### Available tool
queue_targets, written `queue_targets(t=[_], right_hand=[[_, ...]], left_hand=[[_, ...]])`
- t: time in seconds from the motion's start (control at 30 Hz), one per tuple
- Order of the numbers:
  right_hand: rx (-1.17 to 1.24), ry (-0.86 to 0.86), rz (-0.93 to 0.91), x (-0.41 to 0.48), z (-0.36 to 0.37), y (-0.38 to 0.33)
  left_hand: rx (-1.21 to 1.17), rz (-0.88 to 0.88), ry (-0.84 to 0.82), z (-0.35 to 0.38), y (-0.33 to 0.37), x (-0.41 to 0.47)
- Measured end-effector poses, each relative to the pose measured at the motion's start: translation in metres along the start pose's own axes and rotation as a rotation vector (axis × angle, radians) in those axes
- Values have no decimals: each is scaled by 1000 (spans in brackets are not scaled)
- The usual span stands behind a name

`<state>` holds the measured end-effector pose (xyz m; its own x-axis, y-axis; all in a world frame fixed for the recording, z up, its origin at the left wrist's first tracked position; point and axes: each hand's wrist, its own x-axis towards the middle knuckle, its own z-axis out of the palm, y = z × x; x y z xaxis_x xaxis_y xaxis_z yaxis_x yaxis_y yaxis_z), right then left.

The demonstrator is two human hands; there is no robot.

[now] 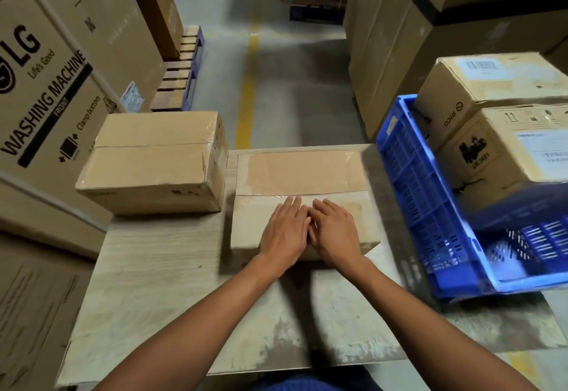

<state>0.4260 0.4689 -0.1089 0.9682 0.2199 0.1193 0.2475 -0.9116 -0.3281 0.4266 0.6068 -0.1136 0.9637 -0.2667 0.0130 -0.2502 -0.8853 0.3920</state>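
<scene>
On the table (147, 267), the box (295, 172) lies lengthwise left-to-right under flat, straight-fingered left hand (284, 230) and right hand (335, 232).

Flat taped cardboard box (295, 175) on table

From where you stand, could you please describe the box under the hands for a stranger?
On the worktable, between a taller carton and the blue crate, lies a low cardboard box. Only it lies under the left hand and right hand.
</scene>
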Motion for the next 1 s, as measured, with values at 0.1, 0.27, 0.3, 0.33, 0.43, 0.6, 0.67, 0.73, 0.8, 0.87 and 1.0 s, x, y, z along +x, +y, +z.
queue_targets(t=[0.1, 0.27, 0.3, 0.33, 0.43, 0.6, 0.67, 0.73, 0.8, 0.87, 1.0], right_hand=[[-38, 23, 10, -12, -8, 7], [-41, 190, 114, -47, -16, 34], [-33, 214, 92, -52, -16, 38], [-25, 225, 72, -55, -15, 41], [-58, 215, 74, -50, -14, 41], [-157, 48, 104, -13, -26, 44], [-150, -107, 64, 3, -31, 51], [-164, -294, 37, 11, -33, 58], [-200, -362, 4, 12, -32, 63], [-220, -307, -20, 14, -35, 64], [-190, -165, -18, 46, -51, 65]], left_hand=[[-24, 121, 179, 5, 1, -11], [-29, 222, 136, 26, 30, -23], [11, 206, 109, 30, 36, -24], [31, 187, 88, 31, 40, -24], [54, 142, 77, 22, 46, -15], [47, 109, 8, -2, 59, 37], [19, 60, -44, 3, 61, 53], [53, -2, -105, 8, 60, 58], [94, -21, -129, 12, 61, 59], [95, -18, -119, 9, 62, 62], [92, -1, -33, -2, 54, 82]])
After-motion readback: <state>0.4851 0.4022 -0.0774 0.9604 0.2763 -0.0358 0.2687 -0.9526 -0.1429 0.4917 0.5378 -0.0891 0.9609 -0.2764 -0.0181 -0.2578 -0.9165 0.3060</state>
